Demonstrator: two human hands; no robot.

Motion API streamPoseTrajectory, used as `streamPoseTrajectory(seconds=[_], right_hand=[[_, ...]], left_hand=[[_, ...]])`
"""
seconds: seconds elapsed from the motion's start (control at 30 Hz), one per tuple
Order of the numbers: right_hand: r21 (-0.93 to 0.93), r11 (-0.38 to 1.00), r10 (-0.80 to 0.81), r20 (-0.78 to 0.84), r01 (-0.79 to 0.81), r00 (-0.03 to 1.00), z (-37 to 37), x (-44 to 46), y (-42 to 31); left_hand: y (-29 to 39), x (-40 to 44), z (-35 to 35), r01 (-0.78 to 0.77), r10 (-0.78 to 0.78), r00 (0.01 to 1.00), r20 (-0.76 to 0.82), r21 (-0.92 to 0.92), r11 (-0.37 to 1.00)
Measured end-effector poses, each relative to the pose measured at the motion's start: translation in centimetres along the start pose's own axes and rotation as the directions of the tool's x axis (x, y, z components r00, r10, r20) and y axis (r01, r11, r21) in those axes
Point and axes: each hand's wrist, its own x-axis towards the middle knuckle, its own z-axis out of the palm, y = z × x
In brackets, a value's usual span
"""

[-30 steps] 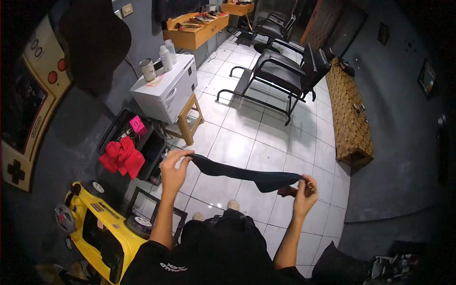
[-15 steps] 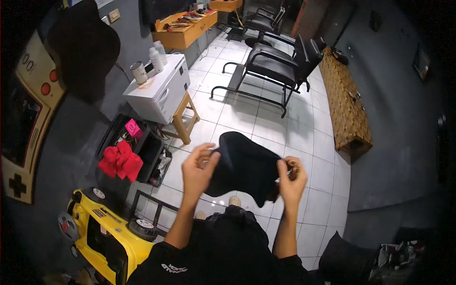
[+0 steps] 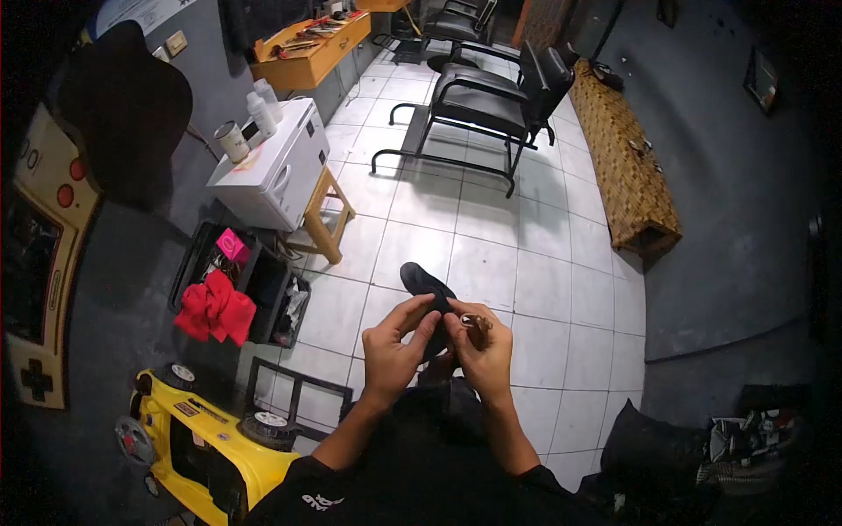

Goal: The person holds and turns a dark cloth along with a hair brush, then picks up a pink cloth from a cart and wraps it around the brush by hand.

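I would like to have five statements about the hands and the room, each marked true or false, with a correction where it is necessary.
1. The left hand and right hand both hold a black cloth. True.
2. The hands are far apart, stretching the cloth wide. False: they are close together.
3. A can stands on the white box. True.
4. The white box sits directly on the floor. False: a wooden stool is under it.
5. A red cloth lies on the black cart. True.

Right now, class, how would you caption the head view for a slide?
Left hand and right hand pinch a dark cloth above white floor tiles, a yellow toy car at lower left.
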Motion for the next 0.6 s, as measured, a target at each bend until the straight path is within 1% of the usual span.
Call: streamPoseTrajectory(seconds=[0.1, 0.2, 0.3, 0.37, 0.4, 0.47, 0.5, 0.57, 0.6], right_hand=[[0.224, 0.947, 0.22, 0.06, -0.228, 0.974, -0.1, -0.4, -1.8], [0.244, 0.936, 0.243, 0.081, -0.255, 0.967, -0.3, -0.6, -1.9], [0.103, 0.955, 0.271, 0.092, -0.279, 0.958, -0.9, -0.7, -1.9], [0.103, 0.979, 0.166, 0.105, -0.177, 0.981, -1.2, -0.7, -1.3], [0.103, 0.987, 0.111, 0.11, -0.123, 0.988, -1.4, -0.5, -1.1], [0.004, 1.0, -0.015, 0.146, 0.014, 0.989, -1.8, -0.2, -1.0], [-0.042, 0.996, -0.076, 0.17, 0.084, 0.983, -2.0, 0.0, -1.0], [-0.12, 0.99, -0.063, 0.136, 0.08, 0.989, -2.3, 0.3, -1.6], [-0.159, 0.984, -0.058, 0.118, 0.076, 0.991, -2.4, 0.4, -1.8]], left_hand=[[0.0, -0.3, -0.1, -0.013, 0.012, 1.0, 0.015, 0.071, 0.997], [-0.1, -0.3, -0.3, -0.035, 0.033, 0.999, 0.032, 0.087, 0.996], [0.3, -0.1, -0.4, -0.078, 0.073, 0.995, 0.072, 0.065, 0.995], [-0.1, 0.0, -0.6, -0.13, 0.127, 0.986, 0.109, 0.02, 0.991], [-0.5, 0.1, -0.8, -0.11, 0.106, 0.988, 0.114, 0.028, 0.994], [-1.3, 0.3, -1.4, -0.073, 0.067, 0.991, 0.119, 0.047, 0.996], [-1.2, 0.4, -1.6, -0.119, 0.106, 0.985, 0.138, 0.093, 0.989], [-0.5, 0.6, -1.9, -0.211, 0.179, 0.967, 0.183, 0.18, 0.961], [0.2, 0.8, -2.2, -0.281, 0.218, 0.942, 0.254, 0.246, 0.927]])
